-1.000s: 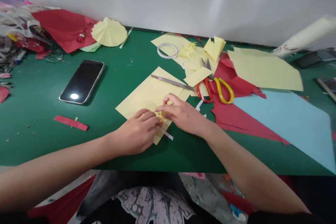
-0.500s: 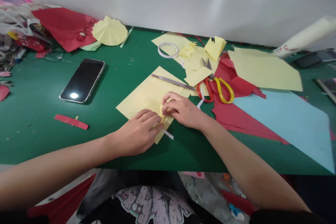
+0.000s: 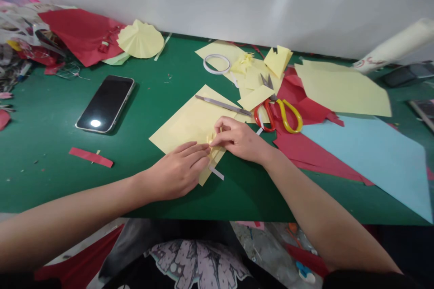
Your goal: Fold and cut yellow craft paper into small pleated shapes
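A yellow paper sheet (image 3: 183,122) lies at an angle on the green table, with a thin metal blade tool (image 3: 222,104) across its upper part. Small folded yellow paper (image 3: 210,139) stands up from the sheet between my hands. My left hand (image 3: 181,167) rests low over the sheet, fingers together, their tips against this small piece. From the right, my right hand (image 3: 237,140) pinches at the same small piece with thumb and index finger. A white strip (image 3: 217,173) pokes out beyond the sheet's lower right edge.
Scissors (image 3: 278,110), a tape roll (image 3: 217,64) and yellow scraps lie behind my right hand. Red paper (image 3: 305,153) and a light blue sheet (image 3: 369,153) are at right. At left are a phone (image 3: 106,104), a red strip (image 3: 91,157) and a pleated yellow fan (image 3: 140,39).
My right thumb and index finger have come together at the small folded piece. My left fingers have straightened and lie flatter beside it.
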Demonstrator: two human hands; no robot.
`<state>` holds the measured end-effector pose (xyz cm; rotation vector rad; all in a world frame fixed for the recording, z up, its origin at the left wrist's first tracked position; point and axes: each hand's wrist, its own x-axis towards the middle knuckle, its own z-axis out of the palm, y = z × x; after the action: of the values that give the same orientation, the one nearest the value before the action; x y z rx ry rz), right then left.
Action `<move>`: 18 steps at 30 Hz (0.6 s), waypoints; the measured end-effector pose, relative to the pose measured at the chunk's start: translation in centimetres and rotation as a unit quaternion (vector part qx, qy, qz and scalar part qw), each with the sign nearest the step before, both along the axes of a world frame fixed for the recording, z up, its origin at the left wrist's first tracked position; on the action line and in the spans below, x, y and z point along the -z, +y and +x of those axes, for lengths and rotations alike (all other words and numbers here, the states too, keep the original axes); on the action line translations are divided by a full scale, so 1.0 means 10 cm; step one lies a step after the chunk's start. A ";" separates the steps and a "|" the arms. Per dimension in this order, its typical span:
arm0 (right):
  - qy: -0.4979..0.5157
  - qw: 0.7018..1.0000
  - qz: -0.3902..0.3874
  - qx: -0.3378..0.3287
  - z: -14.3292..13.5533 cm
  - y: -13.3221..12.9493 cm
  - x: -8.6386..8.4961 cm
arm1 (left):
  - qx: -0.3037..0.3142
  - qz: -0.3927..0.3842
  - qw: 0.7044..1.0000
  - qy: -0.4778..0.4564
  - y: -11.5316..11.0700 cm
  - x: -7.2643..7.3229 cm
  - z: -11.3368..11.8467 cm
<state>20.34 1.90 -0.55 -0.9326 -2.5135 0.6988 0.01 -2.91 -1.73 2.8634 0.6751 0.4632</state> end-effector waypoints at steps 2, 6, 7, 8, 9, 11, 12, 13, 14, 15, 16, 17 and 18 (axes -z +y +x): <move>0.003 1.000 -0.003 -0.007 0.01 0.01 0.00 | -0.004 -0.007 1.000 -0.005 0.00 0.00 0.00; -0.025 1.000 0.008 -0.017 0.03 0.01 -0.03 | -0.009 -0.010 1.000 -0.005 0.00 0.00 0.01; -0.039 0.999 0.018 -0.020 0.03 0.00 -0.04 | -0.010 -0.009 1.000 -0.005 0.00 -0.01 0.01; -0.051 0.998 0.029 -0.023 0.03 -0.01 -0.05 | -0.010 -0.009 1.000 -0.004 -0.01 -0.01 0.01; -0.059 0.997 0.039 -0.026 0.03 -0.01 -0.05 | -0.011 -0.008 1.000 -0.004 -0.01 -0.01 0.01; -0.062 0.996 0.056 -0.032 0.03 -0.01 -0.06 | -0.013 -0.007 1.000 -0.003 -0.01 -0.01 0.01; -0.058 0.996 0.064 -0.035 0.03 0.00 -0.06 | -0.014 -0.007 1.000 -0.001 -0.01 -0.01 0.00; -0.053 0.995 0.070 -0.040 0.03 0.00 -0.05 | -0.016 -0.006 1.000 0.001 -0.01 -0.01 0.00; -0.049 0.995 0.076 -0.044 0.03 0.01 -0.05 | -0.017 -0.004 1.000 0.005 -0.01 -0.01 0.00; -0.046 0.994 0.083 -0.047 0.02 0.01 -0.05 | -0.017 -0.001 1.000 0.009 -0.01 -0.01 0.00; -0.046 0.994 0.088 -0.048 0.02 0.02 -0.04 | -0.015 0.002 1.000 0.015 -0.01 -0.01 0.00; -0.047 0.994 0.092 -0.048 0.02 0.02 -0.04 | -0.013 0.005 1.000 0.023 -0.01 -0.01 0.00; -0.046 0.993 0.094 -0.047 0.01 0.01 -0.04 | -0.012 0.007 0.999 0.033 -0.02 -0.01 0.00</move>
<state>20.47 2.03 -0.12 -0.8005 -2.6641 0.4443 -0.03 -3.08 -1.64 2.8969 0.7209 0.3806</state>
